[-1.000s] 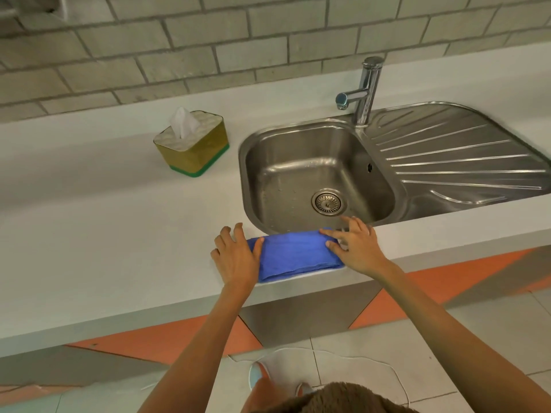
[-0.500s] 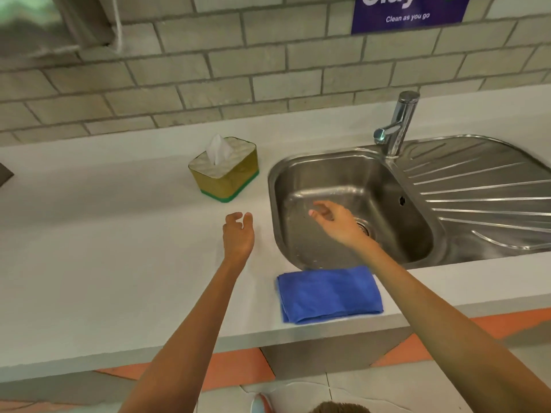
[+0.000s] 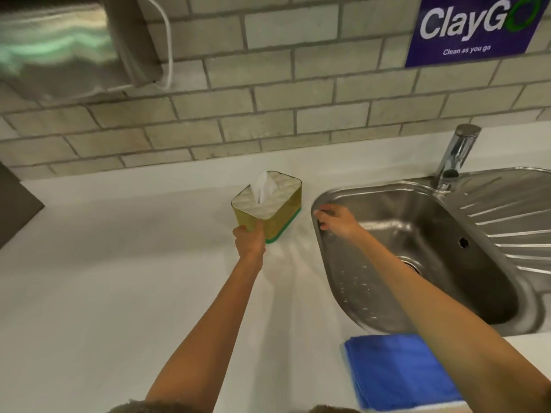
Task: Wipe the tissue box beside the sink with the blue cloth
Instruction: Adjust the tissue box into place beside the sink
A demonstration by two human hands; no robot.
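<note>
The tissue box is yellow with a green base and a white patterned top, and a tissue sticks up from it. It stands on the white counter just left of the sink. My left hand is on the box's near corner, thumb and fingers closed on it. My right hand hovers over the sink's left rim with fingers apart, holding nothing. The folded blue cloth lies at the counter's front edge, partly hidden under my right forearm.
A chrome faucet rises behind the sink, with a ridged drainboard to its right. On the brick wall hang a metal dispenser at upper left and a blue sign. A dark object sits at the left edge.
Both hands let go of the blue cloth and reached forward. My left hand arrived at the tissue box's near corner; my right hand moved over the sink's left rim.
</note>
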